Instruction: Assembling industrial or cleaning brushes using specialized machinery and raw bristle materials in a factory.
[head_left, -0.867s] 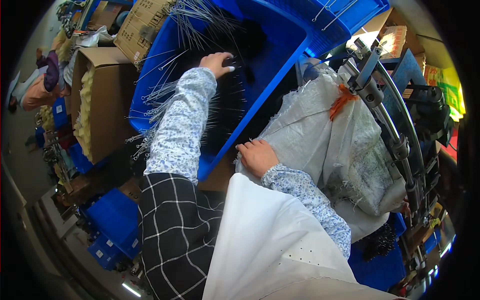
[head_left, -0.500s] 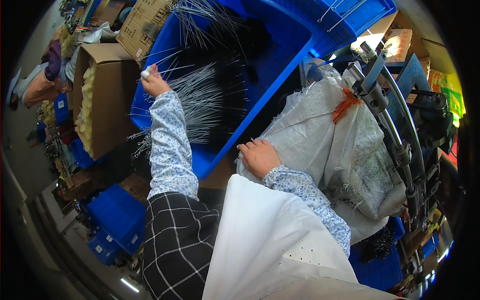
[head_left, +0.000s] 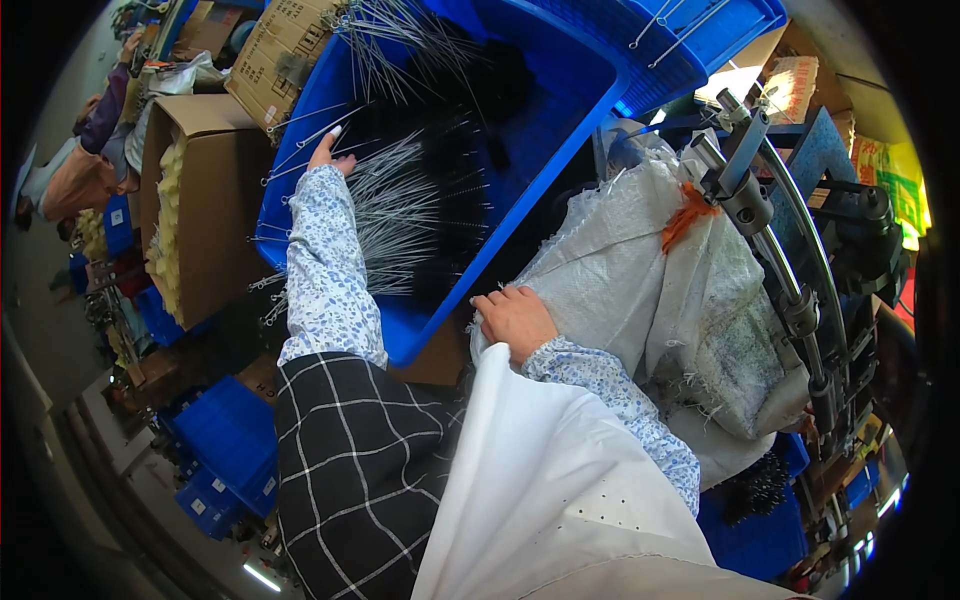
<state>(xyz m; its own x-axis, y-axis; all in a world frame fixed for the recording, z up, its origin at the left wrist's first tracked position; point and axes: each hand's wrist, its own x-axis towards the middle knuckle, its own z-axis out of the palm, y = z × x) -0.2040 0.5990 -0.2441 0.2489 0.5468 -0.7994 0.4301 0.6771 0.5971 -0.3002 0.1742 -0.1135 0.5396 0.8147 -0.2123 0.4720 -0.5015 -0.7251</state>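
Observation:
In a large blue bin lie many thin wire-handled brushes, their looped silver wire ends toward the left and their black bristles in the middle of the bin. My left hand is over the bin's left side, just above the wires. A white wrap covers one fingertip; the fingers are apart and I see nothing held between them. My right hand lies on the near-left edge of a white woven sack, its fingers spread on the cloth and touching only that.
An open cardboard box with yellowish foam stands left of the bin, and a closed carton at its far-left corner. A metal-rod machine rises on the right. Blue crates are at lower left. Another person is at far left.
My left hand has shifted a little to the right and its fingers have opened from around a wire end. My right hand stays on the sack. The other person's arm has moved up.

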